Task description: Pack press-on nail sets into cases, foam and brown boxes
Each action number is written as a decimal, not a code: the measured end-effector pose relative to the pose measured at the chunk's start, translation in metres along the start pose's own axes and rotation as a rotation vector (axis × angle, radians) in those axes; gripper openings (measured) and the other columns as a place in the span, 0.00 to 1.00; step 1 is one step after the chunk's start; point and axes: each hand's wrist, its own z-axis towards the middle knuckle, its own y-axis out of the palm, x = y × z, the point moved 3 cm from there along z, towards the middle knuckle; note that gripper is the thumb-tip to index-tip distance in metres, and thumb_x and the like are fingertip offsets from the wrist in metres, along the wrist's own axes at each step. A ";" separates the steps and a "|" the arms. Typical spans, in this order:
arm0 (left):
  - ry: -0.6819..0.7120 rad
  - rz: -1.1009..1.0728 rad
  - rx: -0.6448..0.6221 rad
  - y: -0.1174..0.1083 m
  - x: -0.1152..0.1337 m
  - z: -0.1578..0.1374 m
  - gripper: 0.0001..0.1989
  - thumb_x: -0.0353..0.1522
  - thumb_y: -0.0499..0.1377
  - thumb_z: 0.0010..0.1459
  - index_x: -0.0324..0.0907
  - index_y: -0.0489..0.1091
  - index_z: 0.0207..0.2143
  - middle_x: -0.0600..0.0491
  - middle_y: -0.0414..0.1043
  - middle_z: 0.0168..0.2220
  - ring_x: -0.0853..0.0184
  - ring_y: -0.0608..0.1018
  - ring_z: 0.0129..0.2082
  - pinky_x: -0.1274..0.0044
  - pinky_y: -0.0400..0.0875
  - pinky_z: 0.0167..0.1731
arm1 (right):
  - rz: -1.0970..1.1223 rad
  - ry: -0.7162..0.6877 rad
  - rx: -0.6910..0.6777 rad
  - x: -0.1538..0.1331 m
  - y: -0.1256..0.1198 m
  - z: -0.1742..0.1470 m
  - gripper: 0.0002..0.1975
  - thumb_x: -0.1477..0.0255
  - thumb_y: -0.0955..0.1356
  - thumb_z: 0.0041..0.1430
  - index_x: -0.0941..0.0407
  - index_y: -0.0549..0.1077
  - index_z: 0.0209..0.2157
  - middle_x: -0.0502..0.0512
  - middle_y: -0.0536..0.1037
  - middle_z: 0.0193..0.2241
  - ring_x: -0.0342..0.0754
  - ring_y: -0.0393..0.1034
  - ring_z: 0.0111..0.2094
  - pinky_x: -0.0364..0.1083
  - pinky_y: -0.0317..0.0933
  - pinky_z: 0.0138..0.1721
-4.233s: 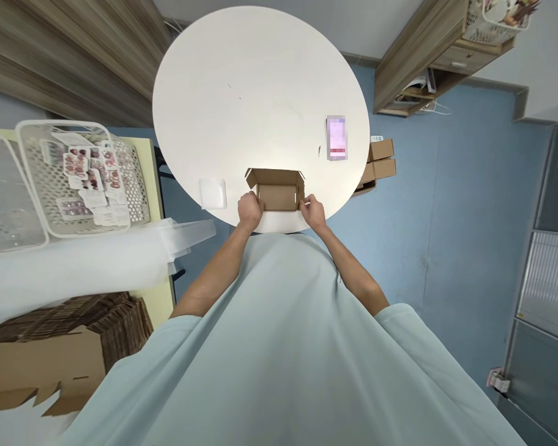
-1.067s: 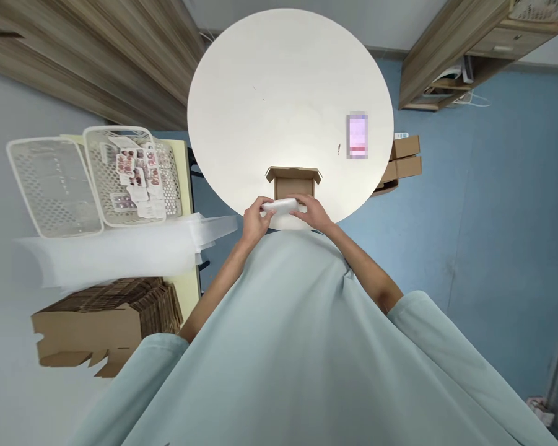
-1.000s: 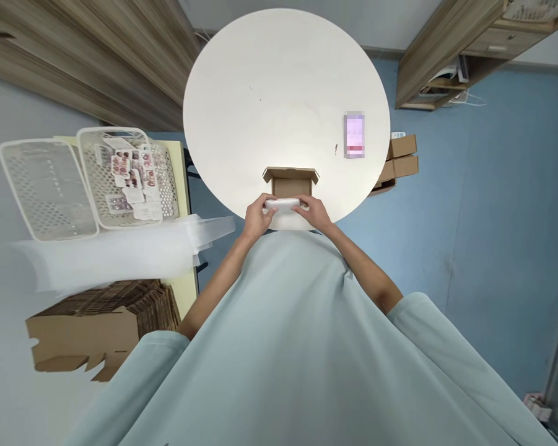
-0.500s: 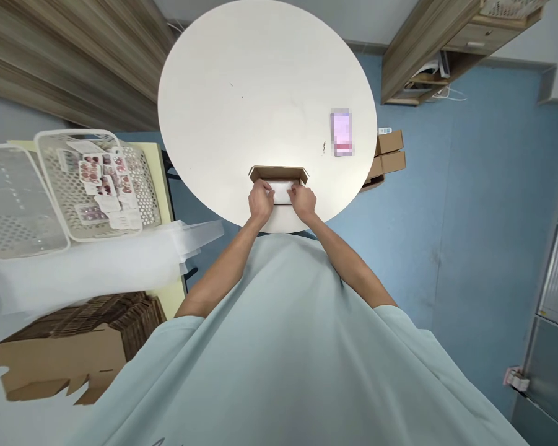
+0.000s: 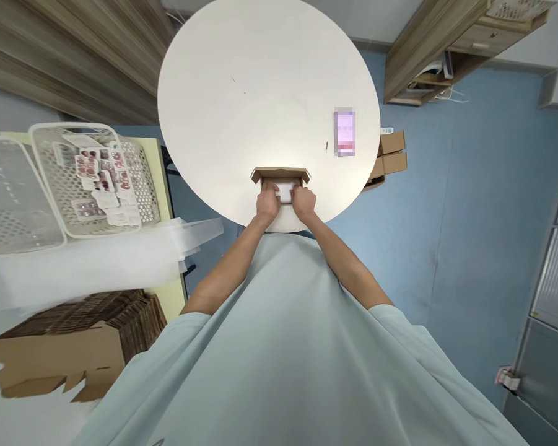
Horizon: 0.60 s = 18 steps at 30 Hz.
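A small brown cardboard box point(image 5: 281, 173) stands at the near edge of the round white table, its lid flap raised on the far side. Inside lies a white packet point(image 5: 285, 194), apparently wrapped; what it contains is hidden. My left hand point(image 5: 268, 203) reaches over the box's near wall, its fingers curled down on the left part of the packet. At the right end, my right hand point(image 5: 303, 203) has its fingers closed at the packet's edge. The fingertips of both hands are partly hidden within the box.
On the round table point(image 5: 241, 124) a phone point(image 5: 344, 132) lies to the right. At left are a white basket point(image 5: 143, 186) of blister-type packs, white sheeting point(image 5: 97, 260) and a stack of flattened cartons point(image 5: 65, 356). Folded boxes point(image 5: 394, 162) sit beyond the table's right edge.
My left hand has shifted right and farther over the packet, covering more of its left side. My right hand stays at the right end, with its fingers curled in more.
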 end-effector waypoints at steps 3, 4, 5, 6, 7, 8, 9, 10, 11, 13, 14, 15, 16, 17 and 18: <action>0.023 0.010 -0.010 -0.013 0.001 -0.010 0.14 0.22 0.63 0.60 0.47 0.72 0.45 0.44 0.81 0.51 0.47 0.84 0.50 0.58 0.76 0.54 | 0.008 -0.037 0.014 0.007 -0.005 -0.015 0.15 0.68 0.63 0.81 0.56 0.81 0.48 0.69 0.86 0.46 0.64 0.82 0.50 0.53 0.70 0.49; 0.024 -0.010 -0.001 -0.020 -0.001 -0.015 0.12 0.24 0.63 0.61 0.47 0.72 0.45 0.45 0.82 0.49 0.48 0.84 0.50 0.59 0.77 0.53 | 0.018 -0.058 0.027 0.013 -0.008 -0.022 0.15 0.67 0.63 0.81 0.55 0.81 0.47 0.67 0.87 0.45 0.63 0.82 0.49 0.53 0.70 0.48; 0.017 -0.039 0.018 -0.028 -0.005 -0.021 0.10 0.26 0.63 0.63 0.47 0.72 0.45 0.46 0.82 0.47 0.50 0.85 0.48 0.60 0.77 0.53 | 0.040 -0.080 0.049 0.021 -0.012 -0.029 0.15 0.64 0.64 0.81 0.54 0.81 0.47 0.65 0.87 0.43 0.62 0.82 0.48 0.52 0.70 0.48; -0.002 -0.074 0.047 -0.037 -0.009 -0.026 0.08 0.28 0.64 0.65 0.47 0.72 0.45 0.48 0.82 0.46 0.52 0.85 0.47 0.62 0.78 0.53 | 0.072 -0.083 0.073 0.030 -0.016 -0.036 0.15 0.62 0.64 0.81 0.53 0.81 0.46 0.63 0.87 0.42 0.61 0.82 0.47 0.52 0.70 0.48; -0.038 -0.098 0.097 -0.046 -0.015 -0.031 0.08 0.30 0.64 0.66 0.47 0.71 0.46 0.48 0.82 0.46 0.54 0.86 0.45 0.63 0.78 0.52 | 0.117 -0.080 0.092 0.040 -0.021 -0.042 0.16 0.60 0.64 0.81 0.52 0.81 0.46 0.62 0.87 0.43 0.60 0.82 0.47 0.52 0.71 0.48; -0.072 -0.110 0.155 -0.055 -0.021 -0.033 0.10 0.31 0.65 0.66 0.47 0.71 0.49 0.48 0.82 0.48 0.56 0.86 0.45 0.63 0.79 0.53 | 0.167 -0.063 0.128 0.051 -0.026 -0.046 0.16 0.58 0.65 0.81 0.52 0.80 0.46 0.61 0.87 0.43 0.59 0.82 0.46 0.52 0.71 0.49; -0.097 -0.115 0.218 -0.064 -0.026 -0.034 0.15 0.32 0.67 0.65 0.46 0.70 0.52 0.47 0.81 0.52 0.57 0.86 0.46 0.63 0.79 0.54 | 0.218 -0.056 0.172 0.060 -0.032 -0.047 0.16 0.57 0.66 0.80 0.53 0.80 0.48 0.61 0.87 0.44 0.58 0.81 0.46 0.53 0.72 0.50; -0.107 -0.118 0.276 -0.072 -0.031 -0.033 0.21 0.32 0.68 0.63 0.46 0.69 0.57 0.45 0.79 0.56 0.56 0.85 0.49 0.63 0.79 0.56 | 0.270 -0.064 0.219 0.067 -0.039 -0.046 0.16 0.57 0.67 0.79 0.54 0.79 0.52 0.62 0.86 0.46 0.58 0.81 0.48 0.53 0.72 0.52; -0.096 -0.127 0.311 -0.078 -0.034 -0.029 0.27 0.31 0.70 0.61 0.45 0.67 0.61 0.42 0.76 0.61 0.55 0.84 0.53 0.63 0.79 0.59 | 0.320 -0.086 0.264 0.072 -0.045 -0.042 0.18 0.57 0.68 0.78 0.55 0.78 0.56 0.64 0.85 0.50 0.58 0.81 0.51 0.54 0.73 0.54; -0.034 -0.171 0.306 -0.084 -0.034 -0.016 0.37 0.29 0.71 0.58 0.43 0.64 0.67 0.38 0.71 0.68 0.53 0.80 0.64 0.62 0.76 0.65 | 0.406 -0.157 0.311 0.072 -0.055 -0.029 0.25 0.57 0.71 0.75 0.57 0.74 0.64 0.68 0.81 0.60 0.60 0.77 0.60 0.56 0.72 0.61; 0.002 -0.201 0.271 -0.085 -0.033 -0.008 0.39 0.28 0.71 0.58 0.43 0.62 0.70 0.37 0.70 0.69 0.52 0.77 0.67 0.61 0.75 0.67 | 0.439 -0.192 0.297 0.069 -0.059 -0.020 0.28 0.57 0.71 0.74 0.57 0.72 0.67 0.69 0.78 0.64 0.61 0.76 0.62 0.57 0.71 0.63; 0.032 -0.232 0.226 -0.085 -0.031 0.000 0.41 0.28 0.70 0.58 0.44 0.62 0.71 0.38 0.70 0.70 0.51 0.76 0.69 0.60 0.73 0.69 | 0.462 -0.218 0.263 0.064 -0.062 -0.012 0.30 0.57 0.72 0.73 0.57 0.70 0.69 0.69 0.77 0.67 0.61 0.75 0.64 0.58 0.71 0.64; 0.053 -0.262 0.176 -0.084 -0.028 0.006 0.41 0.28 0.70 0.58 0.45 0.62 0.72 0.38 0.70 0.70 0.51 0.76 0.70 0.59 0.73 0.69 | 0.476 -0.234 0.224 0.058 -0.064 -0.005 0.32 0.58 0.72 0.73 0.57 0.69 0.71 0.69 0.76 0.68 0.61 0.76 0.63 0.58 0.71 0.64; 0.063 -0.288 0.130 -0.084 -0.025 0.012 0.40 0.27 0.69 0.59 0.45 0.62 0.72 0.39 0.71 0.70 0.51 0.77 0.68 0.59 0.74 0.68 | 0.477 -0.245 0.188 0.052 -0.065 0.001 0.32 0.60 0.72 0.72 0.58 0.69 0.71 0.69 0.76 0.68 0.61 0.77 0.62 0.57 0.71 0.64; 0.065 -0.308 0.091 -0.083 -0.023 0.015 0.39 0.27 0.68 0.60 0.45 0.63 0.72 0.39 0.72 0.69 0.51 0.79 0.66 0.59 0.76 0.67 | 0.471 -0.255 0.158 0.046 -0.065 0.005 0.31 0.62 0.72 0.72 0.59 0.69 0.71 0.69 0.77 0.67 0.61 0.78 0.60 0.57 0.72 0.64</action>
